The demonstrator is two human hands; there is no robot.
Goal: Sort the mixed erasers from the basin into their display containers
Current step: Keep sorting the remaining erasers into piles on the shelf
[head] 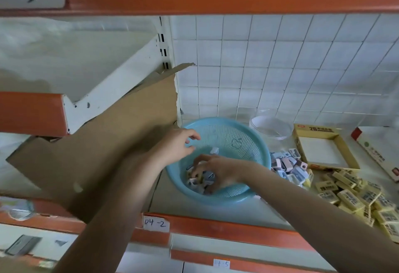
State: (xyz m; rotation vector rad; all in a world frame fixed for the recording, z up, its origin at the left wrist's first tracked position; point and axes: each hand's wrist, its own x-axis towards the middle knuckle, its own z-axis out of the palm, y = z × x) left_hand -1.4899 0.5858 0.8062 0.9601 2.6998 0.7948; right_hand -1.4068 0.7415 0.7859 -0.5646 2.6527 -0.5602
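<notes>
On a shop shelf (194,210) edged in orange, a blue basin (257,143) is being emptied of its erasers (200,183), which are lying heaped in the near part of its mesh bottom. The right hand (218,173) is being pushed down into that heap, fingers (197,162) clawed over the pieces. Whether any are actually being gripped cannot be told, as the fingertips are being hidden among them. The left hand (179,145) is being held over the far rim with its fingers loosely curled and nothing in them, seemingly kept ready to steady the basin or take the next piece. One white piece (214,150) is lying apart, near that hand.

Just right of the basin, a pastel pile (287,164) of blue and pink erasers is being built up, and beyond it a yellow pile (356,195) is being kept separate, presumably so each kind can be loaded in one go. An open yellow box (302,143), its printing matching the yellow erasers, is being kept behind the piles, and a clear tub (269,127) is being kept beside it against the tiled wall. Both appear empty, so the sorting is judged well advanced but the filling not yet begun. A torn sheet of cardboard (108,143) is leaning at the left, and a label (155,223) reading 04-2 is being displayed on the shelf edge.
</notes>
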